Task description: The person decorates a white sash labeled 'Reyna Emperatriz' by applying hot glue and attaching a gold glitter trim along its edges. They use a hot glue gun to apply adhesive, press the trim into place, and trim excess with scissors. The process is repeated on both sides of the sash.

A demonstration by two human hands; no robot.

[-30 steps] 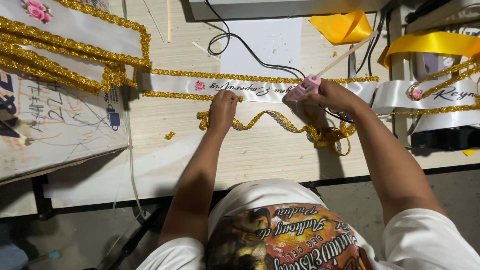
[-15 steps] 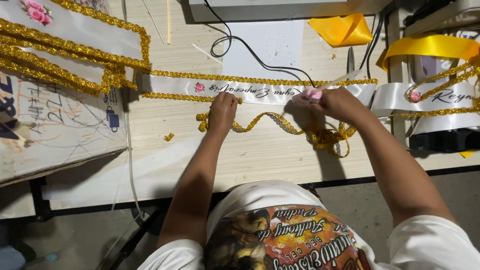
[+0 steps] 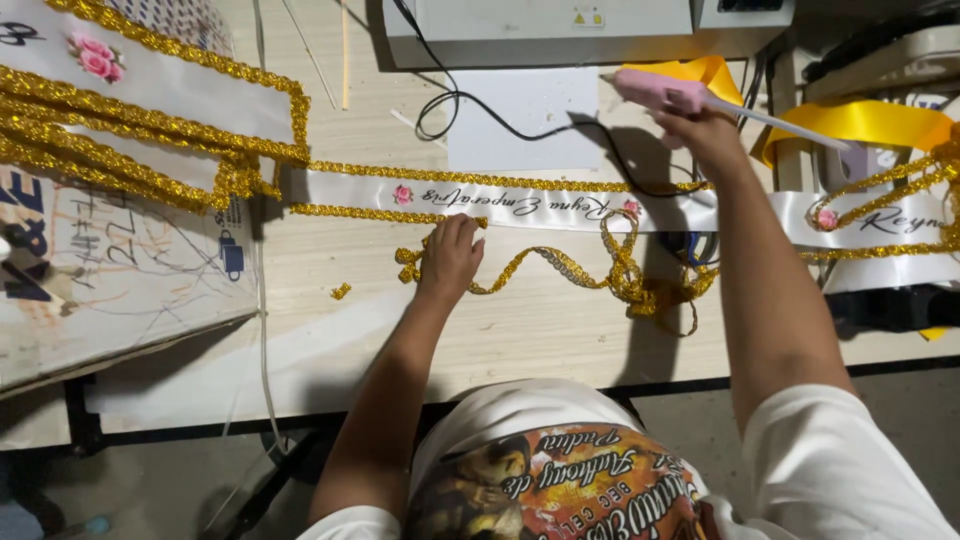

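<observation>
My left hand (image 3: 452,255) is pressing flat, fingers together, on the gold braid (image 3: 560,265) just below the white ribbon (image 3: 500,205), which is lying stretched across the wooden table (image 3: 520,330). My right hand (image 3: 700,135) is gripping the pink glue gun (image 3: 660,92), fist closed around it, holding it up above the ribbon's far edge. The loose braid is bunching in a tangle beneath my right forearm.

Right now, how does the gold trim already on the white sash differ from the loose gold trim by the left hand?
The attached trim runs straight along the sash edge; the loose trim wavers across the table and ends in a tangle. The attached trim lies untouched; the left hand presses on the loose trim. Both are the same glittery gold braid.
</observation>
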